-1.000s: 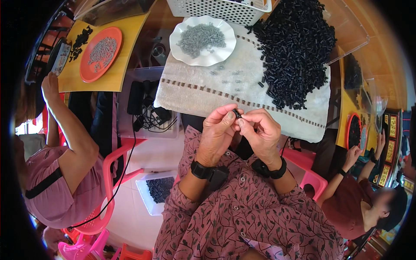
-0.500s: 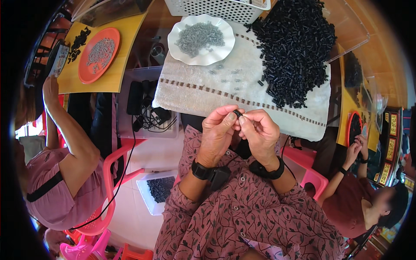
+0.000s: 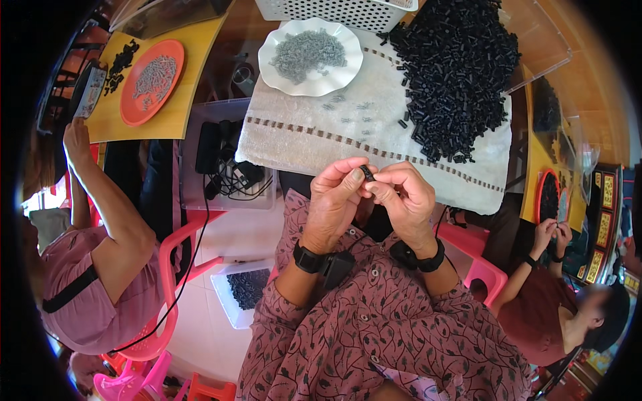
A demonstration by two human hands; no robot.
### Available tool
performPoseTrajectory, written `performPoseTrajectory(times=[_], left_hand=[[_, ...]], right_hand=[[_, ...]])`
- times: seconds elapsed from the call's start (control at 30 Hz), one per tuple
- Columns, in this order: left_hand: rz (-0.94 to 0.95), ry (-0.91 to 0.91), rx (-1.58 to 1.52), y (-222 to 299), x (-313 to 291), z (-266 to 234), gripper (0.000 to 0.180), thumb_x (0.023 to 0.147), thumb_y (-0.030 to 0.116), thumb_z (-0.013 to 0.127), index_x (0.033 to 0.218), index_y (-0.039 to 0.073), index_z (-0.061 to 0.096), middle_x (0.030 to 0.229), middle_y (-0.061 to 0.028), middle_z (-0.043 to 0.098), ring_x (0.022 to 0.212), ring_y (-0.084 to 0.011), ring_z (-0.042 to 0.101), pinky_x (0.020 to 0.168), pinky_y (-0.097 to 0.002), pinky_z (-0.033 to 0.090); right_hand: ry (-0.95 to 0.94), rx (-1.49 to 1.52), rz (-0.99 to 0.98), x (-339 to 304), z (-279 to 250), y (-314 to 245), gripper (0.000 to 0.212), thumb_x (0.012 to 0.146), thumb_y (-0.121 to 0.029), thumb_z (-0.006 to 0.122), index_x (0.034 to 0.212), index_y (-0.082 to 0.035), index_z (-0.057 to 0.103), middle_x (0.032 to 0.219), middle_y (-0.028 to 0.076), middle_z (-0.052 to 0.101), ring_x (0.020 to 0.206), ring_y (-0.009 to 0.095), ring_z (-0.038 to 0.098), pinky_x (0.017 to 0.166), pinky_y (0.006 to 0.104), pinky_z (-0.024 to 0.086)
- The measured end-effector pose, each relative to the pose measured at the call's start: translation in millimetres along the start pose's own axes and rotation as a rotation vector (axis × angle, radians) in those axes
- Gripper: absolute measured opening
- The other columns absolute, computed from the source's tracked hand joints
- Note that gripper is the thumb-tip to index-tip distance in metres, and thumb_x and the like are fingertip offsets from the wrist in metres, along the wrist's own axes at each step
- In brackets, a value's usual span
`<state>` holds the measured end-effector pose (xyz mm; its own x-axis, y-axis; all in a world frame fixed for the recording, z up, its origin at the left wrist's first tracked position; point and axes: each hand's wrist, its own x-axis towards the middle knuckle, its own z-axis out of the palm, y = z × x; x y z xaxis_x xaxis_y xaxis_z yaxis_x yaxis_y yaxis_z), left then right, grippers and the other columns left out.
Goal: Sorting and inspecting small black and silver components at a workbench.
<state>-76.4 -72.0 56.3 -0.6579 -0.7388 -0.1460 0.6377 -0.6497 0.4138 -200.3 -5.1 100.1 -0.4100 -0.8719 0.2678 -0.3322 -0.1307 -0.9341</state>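
Note:
My left hand (image 3: pixel 334 195) pinches a small black cylindrical piece (image 3: pixel 366 173) between thumb and forefinger, above my lap at the table's near edge. Against the lower end of that piece, the thumb and forefinger of my right hand (image 3: pixel 408 199) are closed. Anything smaller between those fingertips is too hidden to make out. Beyond my hands, a big heap of similar black pieces (image 3: pixel 455 87) lies on a pale towel (image 3: pixel 301 144). A white scalloped plate (image 3: pixel 277 81) holds a pile of small clear-grey parts (image 3: pixel 307 55); several more such parts lie loose on the towel.
A white perforated basket (image 3: pixel 334 15) stands behind the plate. On the floor at left is a white tub of black pieces (image 3: pixel 247 289). A person at left sits by an orange plate (image 3: pixel 127 110); another person at right handles small things over a red tray (image 3: pixel 539 200).
My fingers have shifted slightly and the black piece is turned, with more of it showing. My right hand sits a little higher. At right, the other person's hands have moved lower.

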Motion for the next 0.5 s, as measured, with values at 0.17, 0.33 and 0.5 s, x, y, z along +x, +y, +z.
performPoseTrajectory(times=[0.17, 0.33, 0.5], left_hand=[[0.004, 0.0, 0.012, 0, 0, 3, 0.021, 0.098, 0.004, 0.057, 0.118, 0.0, 0.064, 0.106, -0.012, 0.069, 0.095, -0.0175, 0.064, 0.084, -0.0307, 0.052], [-0.01, 0.019, 0.033, -1, -1, 1, 0.021, 0.099, 0.003, 0.056, 0.117, -0.001, 0.064, 0.105, -0.0118, 0.069, 0.095, -0.0177, 0.065, 0.087, -0.0305, 0.052], [-0.018, 0.033, 0.052, -2, 0, 4, 0.02, 0.099, 0.002, 0.055, 0.117, -0.001, 0.064, 0.105, -0.0121, 0.069, 0.095, -0.0175, 0.065, 0.088, -0.0306, 0.052]], right_hand=[[0.016, -0.111, -0.062, 3, -2, -2, 0.014, 0.081, -0.001, 0.077, 0.089, 0.0, 0.065, 0.084, 0.008, 0.065, 0.066, 0.013, 0.065, 0.055, 0.0245, 0.051], [-0.015, -0.291, -0.219, 10, -7, -5, 0.016, 0.077, -0.002, 0.079, 0.087, -0.002, 0.065, 0.078, 0.009, 0.064, 0.063, 0.019, 0.064, 0.053, 0.0279, 0.05], [-0.041, -0.336, -0.327, 14, -10, -1, 0.018, 0.076, -0.003, 0.08, 0.085, -0.003, 0.065, 0.077, 0.009, 0.064, 0.061, 0.021, 0.064, 0.052, 0.0296, 0.05]])
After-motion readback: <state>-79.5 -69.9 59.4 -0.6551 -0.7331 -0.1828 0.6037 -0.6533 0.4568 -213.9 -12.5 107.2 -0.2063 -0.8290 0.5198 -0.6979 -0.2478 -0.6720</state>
